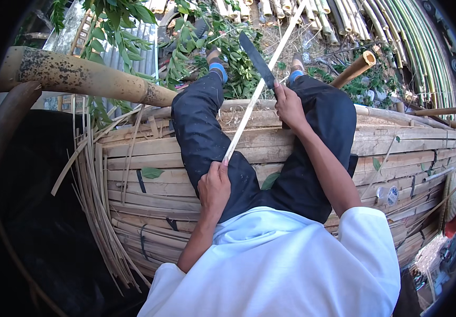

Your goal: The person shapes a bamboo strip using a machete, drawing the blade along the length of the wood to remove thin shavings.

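A long pale bamboo strip [251, 107] slants from my lap up and to the right, past the far ground. My left hand [215, 186] is closed on its near end, thumb on top, just over my left thigh. In my right hand [290, 105] is a machete [256, 59] with a dark, broad blade that points up and to the left. The blade's lower part is at the strip; whether it touches or only overlaps it I cannot tell. The machete's handle is mostly hidden in my fist.
I sit on a slatted bamboo platform [149, 161]. Thin bamboo strips [95, 206] hang over its left side. A thick bamboo pole [90, 75] runs at the upper left, and a cut bamboo stub [356, 68] juts up beyond my right knee. A plastic cup [386, 196] lies at the right.
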A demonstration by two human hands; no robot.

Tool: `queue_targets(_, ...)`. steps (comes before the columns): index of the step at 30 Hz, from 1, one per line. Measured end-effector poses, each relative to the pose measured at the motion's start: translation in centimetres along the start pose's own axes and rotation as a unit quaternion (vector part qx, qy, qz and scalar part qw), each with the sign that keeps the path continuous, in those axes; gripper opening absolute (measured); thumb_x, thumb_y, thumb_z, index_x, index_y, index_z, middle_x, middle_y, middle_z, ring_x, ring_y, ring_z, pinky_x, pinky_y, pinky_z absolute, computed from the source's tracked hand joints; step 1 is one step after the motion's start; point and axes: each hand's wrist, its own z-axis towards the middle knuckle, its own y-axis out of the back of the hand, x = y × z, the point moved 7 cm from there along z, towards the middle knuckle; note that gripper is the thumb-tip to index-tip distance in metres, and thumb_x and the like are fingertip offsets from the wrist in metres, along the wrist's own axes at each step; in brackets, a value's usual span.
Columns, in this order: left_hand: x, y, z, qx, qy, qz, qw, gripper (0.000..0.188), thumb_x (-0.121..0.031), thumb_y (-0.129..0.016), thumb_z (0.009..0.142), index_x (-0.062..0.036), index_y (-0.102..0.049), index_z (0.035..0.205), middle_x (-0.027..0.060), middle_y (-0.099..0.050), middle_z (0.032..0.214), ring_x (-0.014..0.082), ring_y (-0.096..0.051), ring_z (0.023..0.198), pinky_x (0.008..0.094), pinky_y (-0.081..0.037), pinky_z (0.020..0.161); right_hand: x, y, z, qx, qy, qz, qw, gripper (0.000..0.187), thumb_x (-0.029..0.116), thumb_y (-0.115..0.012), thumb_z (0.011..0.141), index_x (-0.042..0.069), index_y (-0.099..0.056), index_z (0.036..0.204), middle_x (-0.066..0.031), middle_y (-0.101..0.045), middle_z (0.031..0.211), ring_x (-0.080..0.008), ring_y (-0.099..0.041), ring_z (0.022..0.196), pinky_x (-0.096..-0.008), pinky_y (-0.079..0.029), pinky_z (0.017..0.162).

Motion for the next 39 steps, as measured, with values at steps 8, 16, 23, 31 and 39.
queue_targets(8,0.0,0.3,-0.9,-0.045,-0.03,-0.002,0.999,0.038,-0.035,-0.047,0.099,-0.0035,-0.059,0.081,0.0205,-0.057,0.061,0.0429,-0.059,0.063,0.0499,-0.041,0.054,0.3,0.1,-1.0,0.06,-0.01,-0.026,0.998,0.053,0.048,-0.04,0.099,0.0,-0.061,0.088,-0.0043,-0.048,0.054,-0.0137,-0.055,0.055,-0.0338,-0.046,0.057)
queue_targets(16,0.1,0.1,-0.1,-0.047,-0.019,0.01,0.999,0.035,-0.034,-0.047,0.098,-0.005,-0.059,0.082,0.0195,-0.059,0.061,0.0433,-0.059,0.062,0.051,-0.042,0.054,0.7,0.1,-1.2,0.052,0.047,-0.054,0.996,0.05,0.044,-0.043,0.099,-0.002,-0.059,0.089,-0.0101,-0.049,0.057,-0.0189,-0.048,0.053,-0.0366,-0.042,0.058)
queue_targets(23,-0.2,0.2,-1.0,-0.062,-0.033,0.023,0.997,0.035,-0.034,-0.047,0.098,-0.0056,-0.058,0.082,0.0194,-0.06,0.063,0.0428,-0.06,0.064,0.0515,-0.044,0.055,-1.1,0.5,-1.2,0.024,-0.003,-0.017,1.0,0.049,0.044,-0.042,0.099,-0.001,-0.061,0.092,-0.0209,-0.059,0.071,-0.0339,-0.06,0.072,-0.0428,-0.044,0.071)
queue_targets(31,-0.1,0.3,-0.7,-0.056,-0.007,0.025,0.998,0.035,-0.035,-0.048,0.098,-0.0058,-0.059,0.082,0.0193,-0.061,0.065,0.0431,-0.061,0.066,0.0518,-0.044,0.056,0.0,-1.0,-1.9,0.121,0.035,-0.046,0.991,0.048,0.042,-0.044,0.1,-0.001,-0.057,0.084,-0.0104,-0.05,0.06,-0.0178,-0.049,0.057,-0.0358,-0.042,0.059)
queue_targets(39,0.2,0.3,-0.7,-0.047,-0.008,0.023,0.999,0.034,-0.035,-0.048,0.098,-0.0063,-0.059,0.083,0.0189,-0.062,0.066,0.0425,-0.061,0.065,0.0514,-0.045,0.056,0.1,-1.9,-2.4,0.109,0.129,-0.114,0.979,0.05,0.045,-0.044,0.099,0.0,-0.057,0.082,-0.0055,-0.047,0.057,-0.0124,-0.046,0.053,-0.0331,-0.04,0.053)
